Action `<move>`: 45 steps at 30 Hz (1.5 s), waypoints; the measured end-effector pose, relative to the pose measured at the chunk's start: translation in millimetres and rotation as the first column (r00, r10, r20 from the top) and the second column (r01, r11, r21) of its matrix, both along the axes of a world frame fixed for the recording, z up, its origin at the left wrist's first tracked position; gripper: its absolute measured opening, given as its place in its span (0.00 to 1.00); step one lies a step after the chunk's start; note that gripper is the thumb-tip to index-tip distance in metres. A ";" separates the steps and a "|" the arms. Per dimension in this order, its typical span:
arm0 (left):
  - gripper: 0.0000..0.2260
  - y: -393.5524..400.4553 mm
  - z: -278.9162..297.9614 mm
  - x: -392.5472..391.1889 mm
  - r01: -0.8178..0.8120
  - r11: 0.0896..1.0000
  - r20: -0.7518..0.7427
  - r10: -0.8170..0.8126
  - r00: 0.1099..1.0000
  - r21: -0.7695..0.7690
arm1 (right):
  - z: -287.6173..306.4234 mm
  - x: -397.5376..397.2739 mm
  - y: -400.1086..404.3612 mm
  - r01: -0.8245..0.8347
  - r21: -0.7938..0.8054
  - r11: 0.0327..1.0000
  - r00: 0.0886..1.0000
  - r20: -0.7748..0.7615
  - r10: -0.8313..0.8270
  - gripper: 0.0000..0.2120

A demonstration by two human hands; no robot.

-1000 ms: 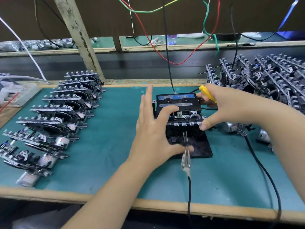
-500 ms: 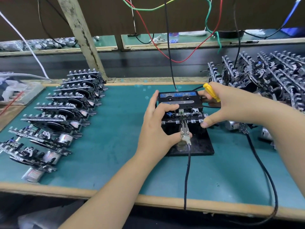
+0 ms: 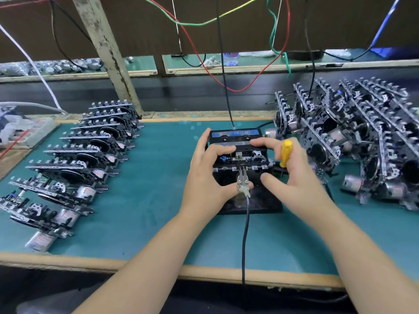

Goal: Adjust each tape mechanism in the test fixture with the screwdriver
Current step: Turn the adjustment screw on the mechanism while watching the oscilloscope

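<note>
A black test fixture [image 3: 267, 206] stands mid-table with a tape mechanism [image 3: 249, 160] seated in it and a black cassette with a blue label [image 3: 235, 134] on top. My left hand [image 3: 204, 177] grips the mechanism from the left. Its fingers curl over the top and its thumb presses a metal clip connector [image 3: 242, 185] against the front edge. My right hand [image 3: 297, 177] holds a yellow-handled screwdriver [image 3: 285, 152] upright between its fingers. Its index finger reaches onto the cassette and its thumb hovers by the fixture's front. The screwdriver's tip is hidden.
A row of several tape mechanisms [image 3: 86, 155] lies along the left of the green mat [image 3: 147, 200]. A dense pile of them [image 3: 362, 143] sits on the right. The clip's black cable [image 3: 244, 241] runs toward me over the table edge. Coloured wires [image 3: 204, 71] hang behind.
My left hand closed onto the mechanism and brought the clip connector up from the fixture base to its front edge. My right hand swung in over the fixture, turning the screwdriver upright.
</note>
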State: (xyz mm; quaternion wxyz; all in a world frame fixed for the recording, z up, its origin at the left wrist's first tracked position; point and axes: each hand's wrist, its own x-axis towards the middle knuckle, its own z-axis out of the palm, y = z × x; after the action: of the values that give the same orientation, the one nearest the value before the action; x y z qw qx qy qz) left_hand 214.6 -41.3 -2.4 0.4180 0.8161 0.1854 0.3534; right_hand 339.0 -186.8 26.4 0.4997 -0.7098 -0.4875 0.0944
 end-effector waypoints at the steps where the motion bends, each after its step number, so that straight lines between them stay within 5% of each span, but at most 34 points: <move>1: 0.34 -0.3 0.7 0.2 0.000 1.000 -0.005 0.000 1.000 -0.001 | -0.6 1.5 -0.3 0.000 -0.010 1.000 1.000 -0.003 0.000 0.27; 10: 0.33 -1.0 -0.1 0.3 0.007 1.000 -0.002 -0.007 1.000 0.003 | 2.9 0.9 -3.8 -0.045 -0.010 0.999 0.996 -0.079 0.044 0.37; 18: 0.30 3.0 -12.1 -0.8 0.006 1.000 0.068 -0.007 0.998 0.019 | -14.0 4.6 -0.6 -0.013 -0.019 1.000 0.995 -0.100 0.011 0.26; 45: 0.34 1.0 -3.9 4.8 0.030 0.999 0.052 -0.028 0.998 -0.025 | 0.8 -5.0 -2.6 0.043 -0.068 0.997 0.984 -0.167 -0.054 0.26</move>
State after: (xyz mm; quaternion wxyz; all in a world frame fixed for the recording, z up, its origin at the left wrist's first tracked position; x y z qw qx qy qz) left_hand 219.5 -40.3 -6.3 0.4382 0.8039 0.1672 0.3658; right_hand 334.1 -189.4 27.3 0.5183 -0.7266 -0.4227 0.1574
